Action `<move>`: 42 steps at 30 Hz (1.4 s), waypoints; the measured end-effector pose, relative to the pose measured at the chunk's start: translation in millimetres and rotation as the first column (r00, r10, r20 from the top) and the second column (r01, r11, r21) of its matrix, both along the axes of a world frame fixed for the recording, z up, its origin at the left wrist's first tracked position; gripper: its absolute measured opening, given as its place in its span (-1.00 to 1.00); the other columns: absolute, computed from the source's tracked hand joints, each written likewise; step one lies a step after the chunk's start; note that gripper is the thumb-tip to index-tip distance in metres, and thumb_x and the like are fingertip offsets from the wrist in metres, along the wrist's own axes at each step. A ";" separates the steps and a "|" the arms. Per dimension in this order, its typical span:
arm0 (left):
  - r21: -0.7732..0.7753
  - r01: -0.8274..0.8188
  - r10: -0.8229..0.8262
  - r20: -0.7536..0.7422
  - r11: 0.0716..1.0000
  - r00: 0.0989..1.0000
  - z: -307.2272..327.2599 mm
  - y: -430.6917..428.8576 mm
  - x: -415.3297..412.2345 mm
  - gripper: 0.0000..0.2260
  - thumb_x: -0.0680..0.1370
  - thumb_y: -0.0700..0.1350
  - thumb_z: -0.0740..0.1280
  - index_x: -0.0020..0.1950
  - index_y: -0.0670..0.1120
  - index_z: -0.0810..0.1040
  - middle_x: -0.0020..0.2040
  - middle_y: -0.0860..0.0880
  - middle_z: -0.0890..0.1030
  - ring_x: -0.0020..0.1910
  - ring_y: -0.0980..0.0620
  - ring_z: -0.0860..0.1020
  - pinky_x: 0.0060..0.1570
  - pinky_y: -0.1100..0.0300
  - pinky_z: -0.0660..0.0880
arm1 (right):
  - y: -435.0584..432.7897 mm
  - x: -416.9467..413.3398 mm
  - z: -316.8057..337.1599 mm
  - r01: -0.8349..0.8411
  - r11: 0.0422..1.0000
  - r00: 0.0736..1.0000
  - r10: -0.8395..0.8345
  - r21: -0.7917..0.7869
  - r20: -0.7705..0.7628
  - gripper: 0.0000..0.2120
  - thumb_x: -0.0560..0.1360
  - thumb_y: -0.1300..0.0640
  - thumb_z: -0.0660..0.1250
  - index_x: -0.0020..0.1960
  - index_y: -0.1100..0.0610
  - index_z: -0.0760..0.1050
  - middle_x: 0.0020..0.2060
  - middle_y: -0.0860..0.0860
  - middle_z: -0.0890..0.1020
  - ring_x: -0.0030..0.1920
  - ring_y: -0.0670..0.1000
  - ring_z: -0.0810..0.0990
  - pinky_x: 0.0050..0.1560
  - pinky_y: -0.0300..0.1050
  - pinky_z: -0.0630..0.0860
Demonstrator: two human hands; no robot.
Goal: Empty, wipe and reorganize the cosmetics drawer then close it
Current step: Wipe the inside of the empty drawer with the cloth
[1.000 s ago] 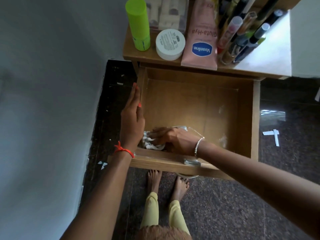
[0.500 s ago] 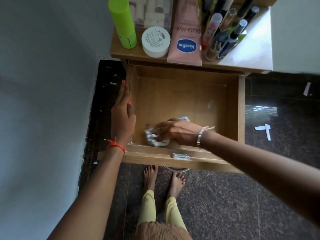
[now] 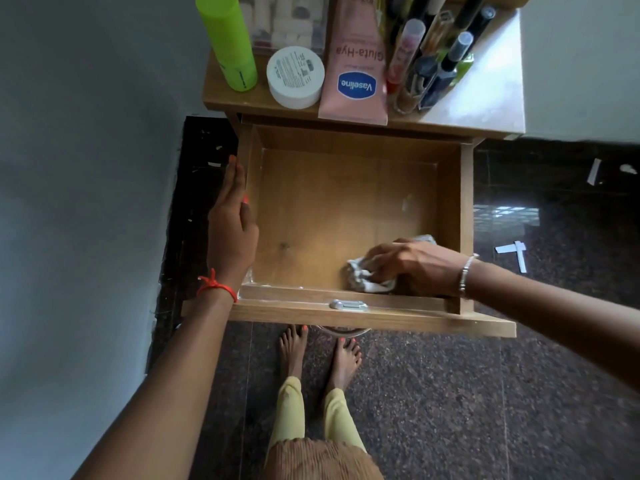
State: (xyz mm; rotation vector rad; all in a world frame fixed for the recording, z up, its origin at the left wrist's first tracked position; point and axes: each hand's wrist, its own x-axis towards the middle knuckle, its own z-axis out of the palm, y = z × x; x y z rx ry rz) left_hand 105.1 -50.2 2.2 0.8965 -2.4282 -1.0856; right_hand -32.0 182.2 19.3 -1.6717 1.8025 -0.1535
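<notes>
The wooden drawer (image 3: 464,216) is pulled out below me with nothing on its floor but a crumpled white cloth (image 3: 363,278). My right hand (image 3: 408,265) presses that cloth onto the drawer floor at the near right corner, fingers curled over it. My left hand (image 3: 232,223) lies flat along the drawer's left wall, fingers straight. On the tabletop behind stand the cosmetics: a green bottle (image 3: 228,39), a white jar (image 3: 295,77), a pink Vaseline tube (image 3: 355,64) and several dark tubes and bottles (image 3: 433,57).
A grey wall runs close along the left. My bare feet (image 3: 318,355) stand on the dark stone floor under the drawer front, whose metal handle (image 3: 348,304) faces me. Paper scraps (image 3: 512,252) lie on the floor at the right.
My right hand has slid the cloth from the drawer's near left corner across to the near right. My left hand stays on the left wall.
</notes>
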 end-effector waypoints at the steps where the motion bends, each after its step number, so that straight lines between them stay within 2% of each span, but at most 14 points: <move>1: -0.001 -0.002 0.002 0.001 1.000 1.000 -0.2 0.1 -0.2 -0.55 0.55 -0.38 0.05 0.44 -0.16 0.18 0.50 -0.11 0.16 0.39 0.11 0.23 0.15 0.69 0.16 | 7.7 -3.6 3.0 0.013 1.000 1.000 -0.012 0.021 -0.022 -0.75 0.44 0.30 0.31 0.07 0.11 0.60 0.20 0.12 0.58 0.25 0.08 0.50 0.23 -0.14 0.43; 6: 0.012 -0.002 0.002 0.026 1.000 1.000 -1.7 0.5 -0.8 -0.52 0.55 -0.39 0.05 0.45 -0.13 0.16 0.51 -0.06 0.15 0.28 -0.25 0.43 0.25 -0.11 0.43 | 3.7 -3.7 1.6 0.025 0.995 0.992 -0.013 0.092 -0.122 -0.73 0.50 0.20 0.24 0.15 0.00 0.55 0.26 0.06 0.50 0.17 0.06 0.55 0.10 -0.05 0.55; 10: 0.013 -0.009 0.008 0.040 1.000 0.999 -3.2 0.0 -0.5 -0.52 0.55 -0.39 0.05 0.45 -0.12 0.16 0.51 -0.06 0.15 0.24 -0.37 0.41 0.20 -0.22 0.43 | -22.8 -5.6 -12.1 0.382 0.921 0.916 -0.389 -0.084 -0.097 -0.71 0.45 0.27 0.32 0.17 0.14 0.55 0.22 0.16 0.54 0.15 0.14 0.54 0.14 0.04 0.51; 12: 0.008 0.000 -0.001 0.036 1.000 0.999 -2.5 -0.1 -0.2 -0.52 0.55 -0.39 0.05 0.45 -0.12 0.16 0.51 -0.06 0.14 0.25 -0.37 0.41 0.20 -0.22 0.43 | -30.9 -0.9 -13.2 0.443 0.886 0.891 -0.452 -0.135 -0.045 -0.69 0.42 0.31 0.34 0.15 0.14 0.56 0.20 0.15 0.57 0.16 0.12 0.53 0.17 -0.01 0.50; 15: 0.006 0.008 -0.008 0.012 1.000 1.000 -1.7 0.4 -1.2 -0.52 0.55 -0.39 0.05 0.45 -0.14 0.16 0.51 -0.06 0.14 0.38 -0.17 0.35 0.28 -0.13 0.41 | -20.6 14.6 -4.6 0.127 0.987 0.992 -0.127 -0.101 0.000 -0.72 0.37 0.30 0.39 0.07 0.14 0.61 0.14 0.16 0.60 0.12 0.13 0.59 0.04 -0.13 0.54; 17: 0.008 -0.005 0.004 0.007 1.000 1.000 -3.0 1.1 -1.2 -0.52 0.54 -0.40 0.04 0.45 -0.15 0.16 0.51 -0.06 0.14 0.43 -0.07 0.28 0.32 -0.08 0.38 | -14.6 12.4 -4.0 -0.018 0.999 1.000 0.017 -0.031 -0.012 -0.70 0.42 0.25 0.36 0.13 0.07 0.57 0.23 0.10 0.55 0.22 0.09 0.52 0.08 -0.06 0.57; 22: -0.020 -0.013 0.013 0.022 1.000 1.000 -5.1 0.4 -1.5 -0.51 0.54 -0.41 0.05 0.45 -0.13 0.17 0.51 -0.06 0.15 0.47 0.01 0.18 0.40 0.04 0.28 | -52.8 4.9 -23.9 0.465 0.866 0.871 -0.485 -0.185 -0.079 -0.56 0.50 0.33 0.20 0.36 0.10 0.34 0.39 0.11 0.36 0.28 0.15 0.38 0.24 0.04 0.41; 26: -0.066 -0.009 0.010 0.025 0.998 1.000 -6.9 -0.3 -1.3 -0.52 0.53 -0.40 0.05 0.44 -0.16 0.18 0.50 -0.09 0.16 0.45 0.12 0.13 0.39 0.44 0.10 | -100.3 37.0 -41.3 0.240 0.902 0.933 -0.316 -0.359 -0.172 -0.55 0.48 0.33 0.22 0.36 0.19 0.32 0.37 0.22 0.37 0.27 0.22 0.45 -0.08 0.11 0.59; 28: -0.053 -0.006 0.007 0.018 0.999 1.000 -7.6 0.0 -0.4 -0.52 0.54 -0.40 0.05 0.45 -0.14 0.17 0.51 -0.06 0.15 0.43 0.16 0.12 0.39 0.40 0.12 | -125.0 30.9 -44.8 0.459 0.831 0.836 -0.524 -0.313 -0.164 -0.54 0.51 0.33 0.15 0.40 0.15 0.25 0.42 0.18 0.28 0.30 0.24 0.37 -0.05 0.15 0.57; 33: -0.032 0.005 -0.004 0.016 0.999 1.000 -5.8 -0.6 0.5 -0.51 0.54 -0.40 0.05 0.45 -0.12 0.16 0.51 -0.04 0.15 0.45 -0.02 0.23 0.37 -0.02 0.34 | -112.5 17.5 -53.1 0.844 0.474 0.434 -0.878 -0.250 -0.202 -0.49 0.46 0.42 0.08 0.39 0.22 0.23 0.39 0.24 0.27 0.31 0.26 0.31 0.09 0.12 0.47; 36: -0.046 -0.014 0.014 0.016 0.999 1.000 -6.1 1.2 0.3 -0.52 0.55 -0.38 0.06 0.45 -0.11 0.16 0.51 -0.05 0.15 0.44 0.06 0.20 0.37 0.32 0.27 | -79.1 1.4 -49.7 0.979 0.066 0.019 -0.971 -0.192 -0.237 -0.61 0.48 0.42 0.12 0.31 0.29 0.31 0.43 0.28 0.16 0.38 0.28 0.23 0.24 0.11 0.42; 38: -0.040 -0.015 0.016 0.018 0.999 1.000 -6.8 1.2 0.0 -0.52 0.55 -0.39 0.06 0.45 -0.11 0.17 0.51 -0.05 0.15 0.41 0.17 0.15 0.25 0.64 0.12 | -80.5 -7.8 -45.2 0.986 -0.060 -0.096 -0.965 -0.154 -0.245 -0.61 0.46 0.35 0.25 0.28 0.29 0.33 0.45 0.27 0.09 0.40 0.27 0.19 0.29 0.09 0.39; 40: -0.025 -0.017 0.017 0.019 1.000 1.000 -8.4 0.5 0.2 -0.51 0.55 -0.39 0.07 0.45 -0.11 0.17 0.51 -0.05 0.15 0.40 0.18 0.14 0.19 0.71 0.08 | -93.0 -5.7 -43.2 0.984 0.102 0.062 -0.965 -0.143 -0.255 -0.53 0.46 0.41 0.18 0.36 0.31 0.24 0.45 0.29 0.07 0.41 0.31 0.15 0.29 0.10 0.38; 42: -0.024 -0.015 0.015 0.013 1.000 1.000 -8.9 -0.2 0.1 -0.52 0.55 -0.39 0.07 0.45 -0.10 0.17 0.51 -0.04 0.15 0.41 0.16 0.16 0.23 0.65 0.15 | -95.9 1.0 -44.8 0.910 0.383 0.332 -0.903 -0.161 -0.274 -0.51 0.45 0.46 0.06 0.37 0.33 0.22 0.42 0.31 0.14 0.38 0.33 0.17 0.19 0.18 0.45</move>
